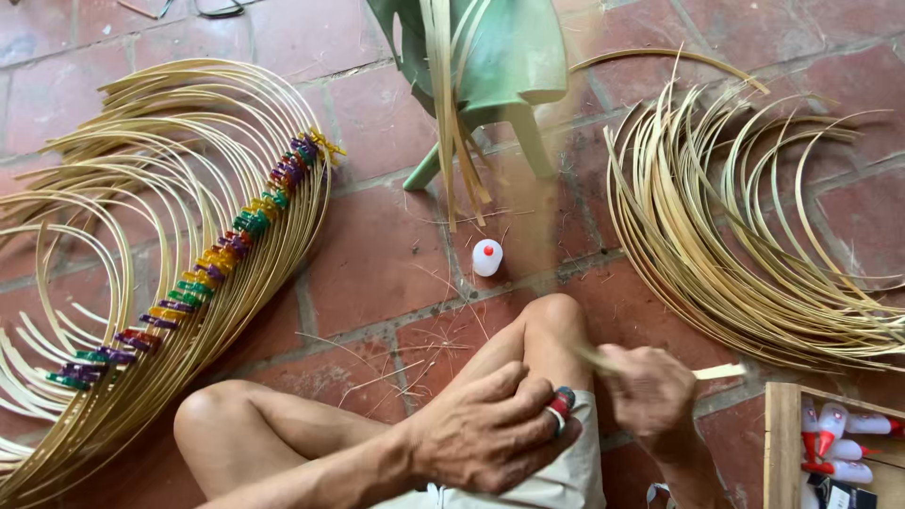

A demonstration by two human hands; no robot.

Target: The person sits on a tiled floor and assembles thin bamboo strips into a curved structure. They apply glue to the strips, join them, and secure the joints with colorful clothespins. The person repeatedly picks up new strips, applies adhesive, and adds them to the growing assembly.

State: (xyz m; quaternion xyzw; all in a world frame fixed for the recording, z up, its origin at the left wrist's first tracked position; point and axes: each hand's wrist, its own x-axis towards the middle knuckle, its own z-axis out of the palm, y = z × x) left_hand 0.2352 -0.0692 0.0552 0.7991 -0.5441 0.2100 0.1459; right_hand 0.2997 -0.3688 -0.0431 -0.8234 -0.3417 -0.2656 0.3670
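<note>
Here, a thin bamboo strip [718, 372] is pinched in the right hand [650, 391], pointing sideways, while a small clip [561, 405] is held in the closed left hand [490, 434].

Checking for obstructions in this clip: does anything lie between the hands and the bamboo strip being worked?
Nothing visible does. The right hand already grips the bamboo strip, blurred, beside the knee. The left hand sits close by with a red clip at its fingers.

Small white red-capped bottles [834, 432] in wooden box [781, 443], lower right; another [486, 256] mid-floor.
</note>
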